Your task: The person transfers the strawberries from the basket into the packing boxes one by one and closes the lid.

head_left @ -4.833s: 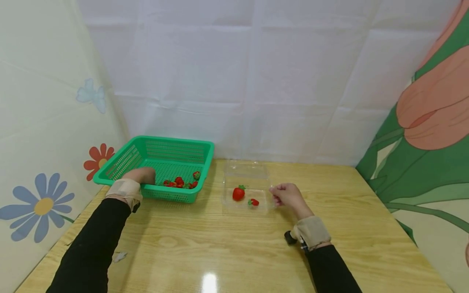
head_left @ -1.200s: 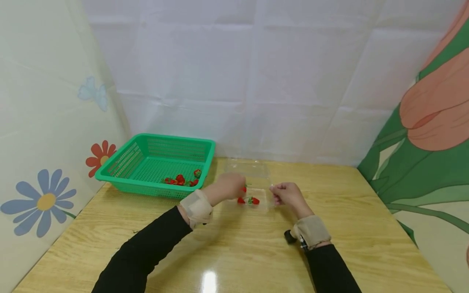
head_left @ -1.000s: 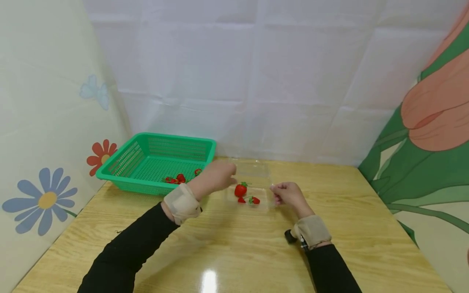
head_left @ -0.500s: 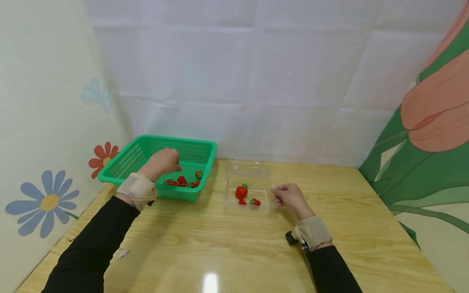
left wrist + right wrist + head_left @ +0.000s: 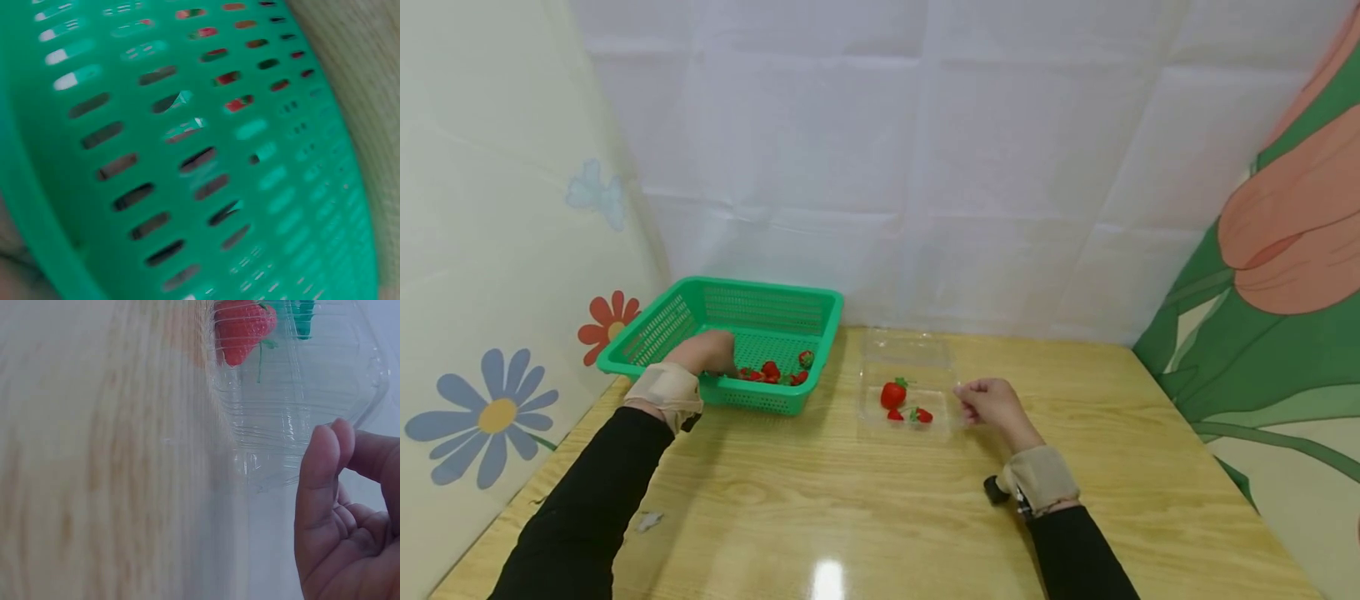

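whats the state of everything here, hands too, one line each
green basket, upright, uncovered, partly filled
basket strawberries, loose, gathered toward the near side
clear box, open, partly filled
box strawberries, one large, two smaller, loose inside
left hand, reaching into the basket, fingertips hidden
right hand, pinching the box's edge

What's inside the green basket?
The green basket has red strawberries in it, and the left hand is in there beside them. The near wall and that hand hide whether it's holding one.
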Motion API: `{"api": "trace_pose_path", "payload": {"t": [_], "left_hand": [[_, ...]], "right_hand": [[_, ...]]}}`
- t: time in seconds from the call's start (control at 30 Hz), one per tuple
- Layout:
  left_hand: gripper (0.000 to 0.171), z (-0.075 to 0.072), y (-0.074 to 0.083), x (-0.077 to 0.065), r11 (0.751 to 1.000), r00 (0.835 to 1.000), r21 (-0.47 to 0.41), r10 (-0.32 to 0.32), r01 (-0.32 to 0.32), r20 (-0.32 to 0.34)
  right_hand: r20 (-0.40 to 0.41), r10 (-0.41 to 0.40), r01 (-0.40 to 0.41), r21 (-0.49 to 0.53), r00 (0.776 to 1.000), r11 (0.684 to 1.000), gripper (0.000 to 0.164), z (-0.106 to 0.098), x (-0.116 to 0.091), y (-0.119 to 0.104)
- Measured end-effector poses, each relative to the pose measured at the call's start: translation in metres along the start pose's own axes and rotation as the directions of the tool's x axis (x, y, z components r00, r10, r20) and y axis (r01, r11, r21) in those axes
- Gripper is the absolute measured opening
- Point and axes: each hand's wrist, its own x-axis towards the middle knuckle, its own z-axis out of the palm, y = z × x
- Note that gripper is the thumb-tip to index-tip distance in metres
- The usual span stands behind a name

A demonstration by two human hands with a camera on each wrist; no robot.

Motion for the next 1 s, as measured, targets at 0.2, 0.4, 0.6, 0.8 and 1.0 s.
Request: {"api": "trace_pose_path", "payload": {"t": [0.2, 0.4, 0.6, 0.8, 1.0], "left_hand": [[0.026, 0.006, -0.006, 0.006, 0.997, 0.999, 0.069, 0.016, -0.018, 0.030], [0.020, 0.008, -0.007, 0.009, 0.997, 0.996, 0.079, 0.013, -0.020, 0.089], [0.035, 0.010, -0.010, 0.010, 0.997, 0.993, 0.057, 0.047, -0.053, 0.109], [0.032, 0.012, -0.010, 0.010, 0.996, 0.991, 0.063, 0.048, -0.056, 0.123], [0.028, 0.014, -0.011, 0.012, 0.997, 0.992, 0.078, 0.015, -0.025, 0.126]], "right_hand": [[-0.002, 0.007, -0.007, 0.015, 1.000, 1.000, 0.030, 0.001, 0.000, 0.001], [-0.011, 0.007, -0.007, 0.012, 1.000, 1.000, 0.030, 0.001, 0.000, 0.000], [-0.018, 0.008, -0.007, 0.008, 1.000, 1.000, 0.029, 0.001, 0.001, 0.000], [-0.025, 0.012, -0.012, 0.006, 1.000, 1.000, 0.028, 0.003, 0.002, 0.002], [-0.017, 0.004, -0.004, 0.000, 1.000, 1.000, 0.029, 0.002, 0.002, 0.002]]}}
